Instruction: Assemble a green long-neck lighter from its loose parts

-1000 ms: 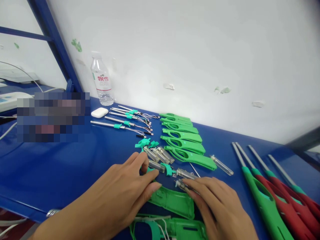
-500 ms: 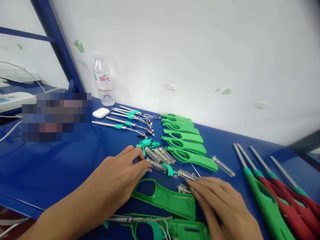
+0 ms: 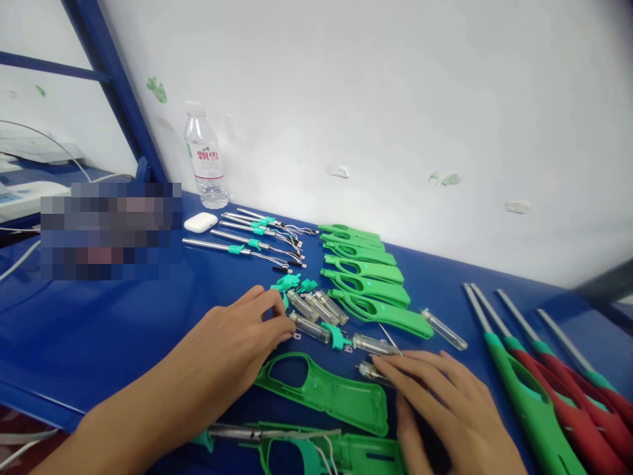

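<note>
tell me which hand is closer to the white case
Left. The left hand is on the near side of the white case, slightly to its right; the right hand is much farther right and nearer the camera, fingers at a clear tube.

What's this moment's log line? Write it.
left hand: beside clear tube | right hand: at another clear tube | between hands: green shell half | by wall: water bottle

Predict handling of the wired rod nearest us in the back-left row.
The metal rod looks straight, so likely stiff. Its thin wires curve loosely, so they'd probably flop and trail. The teal clip juts out, so it may resist rolling.
</note>
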Action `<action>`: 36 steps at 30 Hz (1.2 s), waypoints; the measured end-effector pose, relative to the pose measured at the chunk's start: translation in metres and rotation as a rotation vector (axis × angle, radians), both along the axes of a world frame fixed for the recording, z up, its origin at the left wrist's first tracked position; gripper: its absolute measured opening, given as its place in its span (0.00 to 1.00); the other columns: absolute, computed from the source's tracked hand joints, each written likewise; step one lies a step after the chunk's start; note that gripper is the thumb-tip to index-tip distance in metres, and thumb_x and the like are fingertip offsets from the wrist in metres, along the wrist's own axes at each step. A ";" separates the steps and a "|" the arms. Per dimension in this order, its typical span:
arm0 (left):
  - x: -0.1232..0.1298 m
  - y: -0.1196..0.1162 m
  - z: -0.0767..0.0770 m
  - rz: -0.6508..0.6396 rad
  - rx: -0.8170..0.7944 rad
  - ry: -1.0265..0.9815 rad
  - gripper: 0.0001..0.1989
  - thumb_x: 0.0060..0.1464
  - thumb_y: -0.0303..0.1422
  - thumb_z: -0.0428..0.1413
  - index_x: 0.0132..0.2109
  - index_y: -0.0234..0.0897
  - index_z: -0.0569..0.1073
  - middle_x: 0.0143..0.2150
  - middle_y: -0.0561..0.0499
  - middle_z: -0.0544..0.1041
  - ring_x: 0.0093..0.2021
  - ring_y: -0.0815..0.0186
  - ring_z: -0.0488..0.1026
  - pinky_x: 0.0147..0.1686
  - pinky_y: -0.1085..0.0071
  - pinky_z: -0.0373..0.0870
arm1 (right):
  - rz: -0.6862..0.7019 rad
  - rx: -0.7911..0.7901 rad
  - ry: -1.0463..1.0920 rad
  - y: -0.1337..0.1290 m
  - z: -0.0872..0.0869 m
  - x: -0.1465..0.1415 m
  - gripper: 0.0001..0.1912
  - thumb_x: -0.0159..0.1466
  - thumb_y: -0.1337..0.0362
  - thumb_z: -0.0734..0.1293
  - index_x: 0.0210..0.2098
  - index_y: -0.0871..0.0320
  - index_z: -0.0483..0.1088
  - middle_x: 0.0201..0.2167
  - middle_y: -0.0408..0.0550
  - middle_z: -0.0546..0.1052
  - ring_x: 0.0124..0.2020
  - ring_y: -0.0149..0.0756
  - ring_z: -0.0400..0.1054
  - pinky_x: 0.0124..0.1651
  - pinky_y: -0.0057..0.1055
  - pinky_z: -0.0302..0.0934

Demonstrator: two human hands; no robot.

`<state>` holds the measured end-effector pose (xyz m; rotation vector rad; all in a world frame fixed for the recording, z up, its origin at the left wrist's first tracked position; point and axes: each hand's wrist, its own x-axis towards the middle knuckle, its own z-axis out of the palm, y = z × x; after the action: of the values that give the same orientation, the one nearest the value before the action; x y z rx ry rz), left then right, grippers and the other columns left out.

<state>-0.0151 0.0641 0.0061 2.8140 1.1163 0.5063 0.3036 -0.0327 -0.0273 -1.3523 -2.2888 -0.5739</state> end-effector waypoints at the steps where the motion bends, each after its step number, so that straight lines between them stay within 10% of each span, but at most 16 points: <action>1: -0.002 0.000 0.000 0.010 -0.014 0.006 0.21 0.70 0.18 0.49 0.53 0.45 0.82 0.50 0.48 0.76 0.46 0.57 0.72 0.32 0.66 0.60 | -0.004 0.001 0.002 0.000 -0.001 0.000 0.21 0.72 0.66 0.66 0.63 0.50 0.76 0.53 0.44 0.86 0.52 0.46 0.82 0.56 0.51 0.74; 22: -0.003 0.002 -0.005 -0.038 -0.022 0.000 0.19 0.68 0.16 0.54 0.51 0.48 0.78 0.50 0.51 0.74 0.47 0.57 0.68 0.29 0.67 0.51 | -0.015 -0.031 0.207 -0.002 0.007 -0.002 0.15 0.78 0.58 0.67 0.59 0.47 0.82 0.50 0.43 0.87 0.50 0.39 0.85 0.61 0.36 0.77; 36: -0.009 0.001 -0.005 -0.036 0.027 0.086 0.16 0.70 0.18 0.51 0.49 0.45 0.78 0.49 0.48 0.77 0.48 0.55 0.71 0.34 0.66 0.64 | 0.031 -0.025 0.201 -0.002 0.010 -0.001 0.15 0.78 0.59 0.67 0.59 0.46 0.82 0.50 0.42 0.88 0.49 0.38 0.86 0.61 0.34 0.78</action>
<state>-0.0243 0.0647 0.0015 2.8989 1.0785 0.4040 0.3029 -0.0342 -0.0169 -1.3204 -2.1570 -0.3819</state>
